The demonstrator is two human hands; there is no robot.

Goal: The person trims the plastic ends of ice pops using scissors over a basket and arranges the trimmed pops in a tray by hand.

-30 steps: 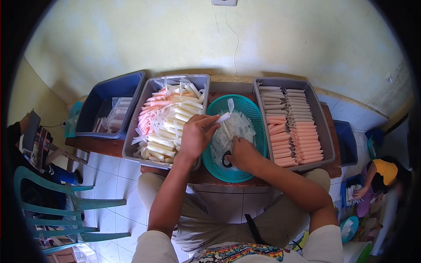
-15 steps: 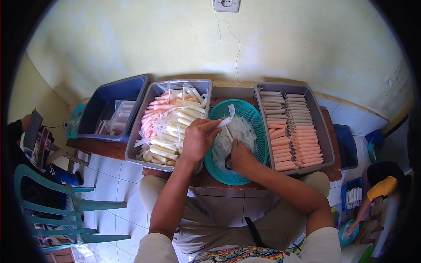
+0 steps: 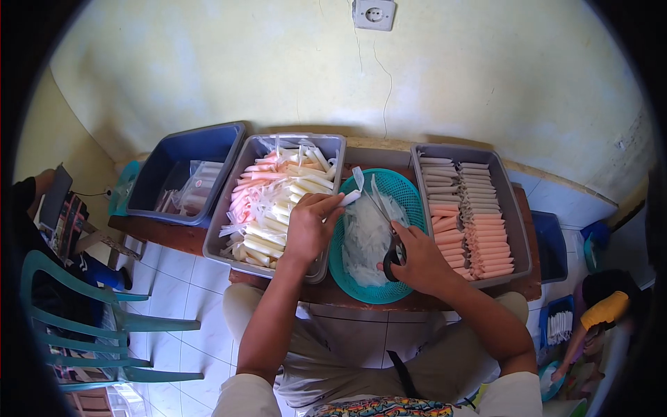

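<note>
My left hand (image 3: 310, 226) pinches a white filled plastic tube (image 3: 349, 198) between thumb and fingers, its clear twisted tail pointing up. In my right hand (image 3: 424, 263) are black-handled scissors (image 3: 392, 258). Their blades look parted and point up toward the tube's tail; whether they touch it I cannot tell. Both hands are over a teal plastic basket (image 3: 414, 201) that holds clear plastic scraps (image 3: 372, 229). Left of it stands a grey tub (image 3: 215, 240) heaped with loose pink and pale yellow tubes (image 3: 267, 236). To the right, another grey tub (image 3: 517, 240) contains pink and greyish tubes (image 3: 479, 222) laid in rows.
A dark blue tub (image 3: 149, 187) with packed bags sits at the table's far left. A green plastic chair (image 3: 83, 320) is at lower left, near another person's arm. On the right are a blue bin (image 3: 549, 247) and a person in a yellow sleeve (image 3: 604, 304). A wall rises behind.
My right hand has shifted right and back from the tube, and the scissors now show with blades apart. The left hand keeps hold of the white tube. The whole view has moved slightly.
</note>
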